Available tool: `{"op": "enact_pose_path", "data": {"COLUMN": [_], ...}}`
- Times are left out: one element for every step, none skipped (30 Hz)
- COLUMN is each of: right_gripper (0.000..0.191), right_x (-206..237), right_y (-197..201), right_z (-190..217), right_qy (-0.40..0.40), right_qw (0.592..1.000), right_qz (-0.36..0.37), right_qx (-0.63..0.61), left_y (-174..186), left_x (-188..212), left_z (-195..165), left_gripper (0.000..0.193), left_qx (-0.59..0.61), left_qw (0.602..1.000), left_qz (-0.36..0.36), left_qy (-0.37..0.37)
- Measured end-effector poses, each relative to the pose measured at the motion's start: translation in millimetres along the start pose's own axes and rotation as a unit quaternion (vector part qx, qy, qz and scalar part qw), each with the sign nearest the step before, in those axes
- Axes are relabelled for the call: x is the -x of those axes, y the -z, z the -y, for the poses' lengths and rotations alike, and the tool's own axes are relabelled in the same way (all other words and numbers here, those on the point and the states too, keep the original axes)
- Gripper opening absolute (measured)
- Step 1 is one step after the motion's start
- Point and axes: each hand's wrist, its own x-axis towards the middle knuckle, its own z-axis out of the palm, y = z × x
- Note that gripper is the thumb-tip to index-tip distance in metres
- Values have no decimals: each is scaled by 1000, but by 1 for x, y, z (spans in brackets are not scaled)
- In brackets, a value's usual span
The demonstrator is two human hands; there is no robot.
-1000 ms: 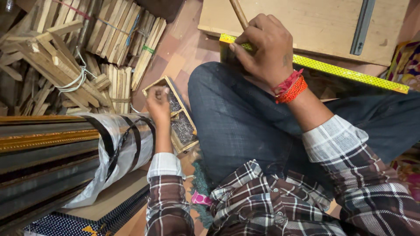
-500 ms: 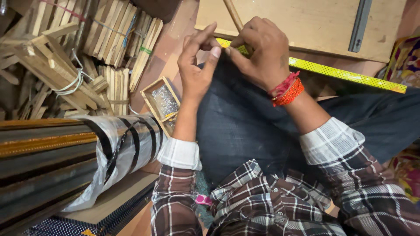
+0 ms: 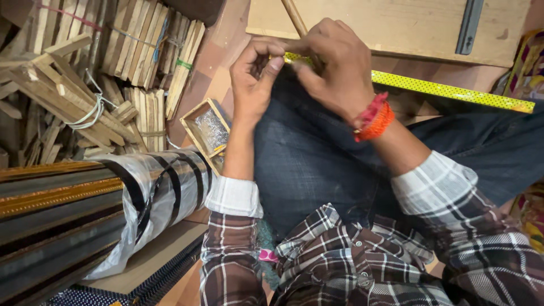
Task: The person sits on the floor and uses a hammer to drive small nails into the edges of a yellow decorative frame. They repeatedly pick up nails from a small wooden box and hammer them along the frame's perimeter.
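Note:
My right hand rests over my jeans-clad knee and is closed around a thin wooden handle that runs up out of view. It also lies on a yellow dotted strip that stretches away to the right. My left hand is raised beside it, thumb and forefinger pinched and touching the right hand's fingertips. Whether anything sits in the pinch is hidden. A small open wooden box of shiny metal bits lies by my left forearm.
Tied bundles of wooden sticks fill the upper left. Long frame mouldings wrapped in plastic lie at lower left. A pale wooden board with a grey metal bar sits beyond the yellow strip.
My left hand left the small box, rose to the right hand and now pinches against its fingertips. The right hand stayed on the strip and handle.

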Motion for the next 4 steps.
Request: {"op": "enact_pose_path", "data": {"right_gripper": [34,46,58,62], "right_x": [5,13,20,27], "right_y": [8,20,30,40], "right_z": [3,7,14,22], "right_qy": [-56,-111,-163,-220], "right_qw": [994,977,949,924], "right_qz": [11,23,35,50], "right_qx": [-90,-180,-268,-308], "left_y": [1,4,6,6], "left_x": [1,2,2,3], "left_z": [1,2,2,2], "left_gripper": [9,9,8,9], "left_qx": [-5,-11,-17,-32], "left_qw": [1000,1000,1000,999], "left_qz": [5,10,14,11], "left_qy": [3,5,6,13]}}
